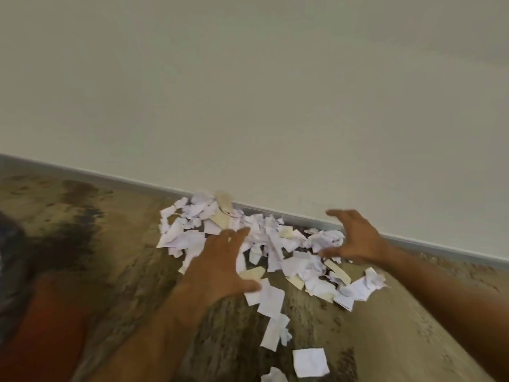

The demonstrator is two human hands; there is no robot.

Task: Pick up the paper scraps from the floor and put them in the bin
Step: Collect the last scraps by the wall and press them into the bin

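A heap of torn white and cream paper scraps point(275, 244) lies on the mottled brown floor against the skirting board. More loose scraps point(271, 299) trail toward me, down to a square white piece point(310, 362). My left hand point(220, 266) hovers flat over the left part of the heap, fingers spread and holding nothing. My right hand point(355, 238) is cupped and open at the heap's right end, its thumb just above the paper. No bin is in view.
A pale wall point(248, 92) with a grey skirting board point(413, 232) runs diagonally behind the heap. A dark stain point(74, 216) marks the floor at left. Something red and blurred point(41, 326) sits at the lower left.
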